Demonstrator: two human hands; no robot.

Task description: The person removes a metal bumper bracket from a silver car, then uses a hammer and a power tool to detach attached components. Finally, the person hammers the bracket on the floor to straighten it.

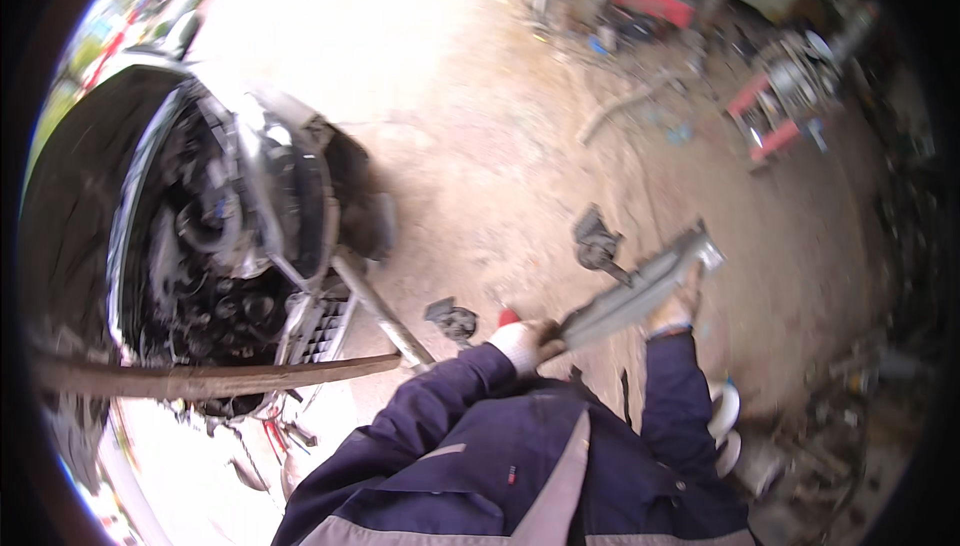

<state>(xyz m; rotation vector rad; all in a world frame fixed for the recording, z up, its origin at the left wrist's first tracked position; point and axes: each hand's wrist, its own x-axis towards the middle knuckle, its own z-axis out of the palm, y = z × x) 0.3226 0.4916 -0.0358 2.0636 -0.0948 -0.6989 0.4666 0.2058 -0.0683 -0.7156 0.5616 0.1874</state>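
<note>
A person in a dark purple-blue jacket with grey trim (480, 456) holds a long, narrow, grey panel (632, 298) slantwise over the pale brown dirt floor (470, 176). The left hand (528, 343), with white covering toward the wrist, is closed on the nearer end; the right hand (680, 306) grips the edge close to the farther, shiny end. The 2 holds are well apart, probably because so long a piece would tip or bend if carried from 1 end. Blur hides exactly how the fingertips sit.

2 dark, irregular objects show beside the panel, 1 past its upper edge (597, 241) and 1 left of the left hand (452, 321); whether they touch it, I cannot tell. Leftward, a dark vehicle front (300, 196) has its engine bay exposed, and a brown wooden beam (210, 378) crosses before it, perhaps as a support.
</note>
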